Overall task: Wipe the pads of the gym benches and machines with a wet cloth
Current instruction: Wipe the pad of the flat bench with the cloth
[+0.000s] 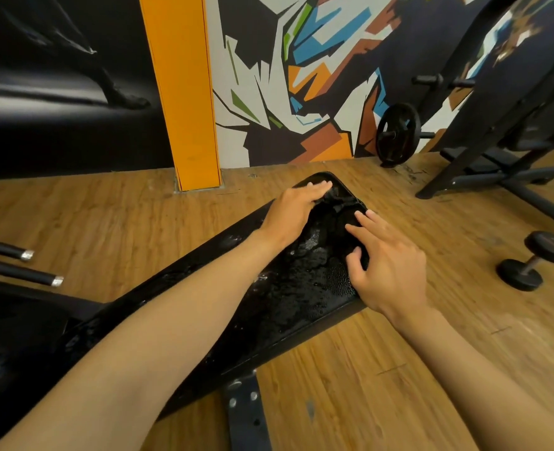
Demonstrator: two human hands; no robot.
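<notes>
Left hand (pixel 293 212), right hand (pixel 387 266): apart, fingers extended, pressing crumpled black cloth (pixel 337 216) on wet, glossy black bench pad (pixel 288 304).

Dark wet cloth (pixel 336 219) on glistening bench pad (pixel 288 307)

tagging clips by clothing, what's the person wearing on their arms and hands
Nothing shows on them. Both forearms are bare right to the bottom edge of the view, with no sleeve in sight. The left hand and right hand have no gloves, and no watch, ring or wristband is visible.
</notes>
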